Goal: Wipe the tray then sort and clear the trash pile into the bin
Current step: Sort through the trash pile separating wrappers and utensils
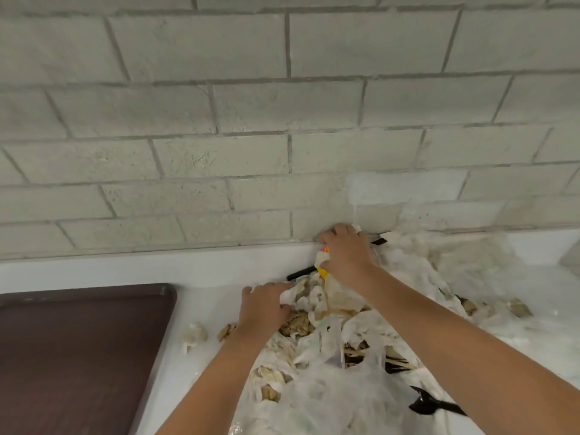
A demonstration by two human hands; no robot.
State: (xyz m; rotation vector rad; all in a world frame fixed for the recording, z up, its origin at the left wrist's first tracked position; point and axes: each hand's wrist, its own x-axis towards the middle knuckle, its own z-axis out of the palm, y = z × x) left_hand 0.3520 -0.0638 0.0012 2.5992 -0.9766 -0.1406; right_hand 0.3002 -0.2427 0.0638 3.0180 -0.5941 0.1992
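Observation:
A dark brown tray (78, 346) lies on the white counter at the lower left. A trash pile (342, 350) of crumpled tissues, plastic bags and food scraps covers the counter's right half. My left hand (263, 309) grips a bunch of crumpled tissue at the pile's left edge. My right hand (346, 252) reaches to the back of the pile near the wall and holds a white and yellow wrapper (322, 264). No bin is in view.
A black plastic fork (430, 405) lies in the pile at the lower right, and a black stick (301, 273) pokes out under the wrapper. Loose tissue balls (194, 335) sit between tray and pile. A white brick wall (251, 120) rises right behind the counter.

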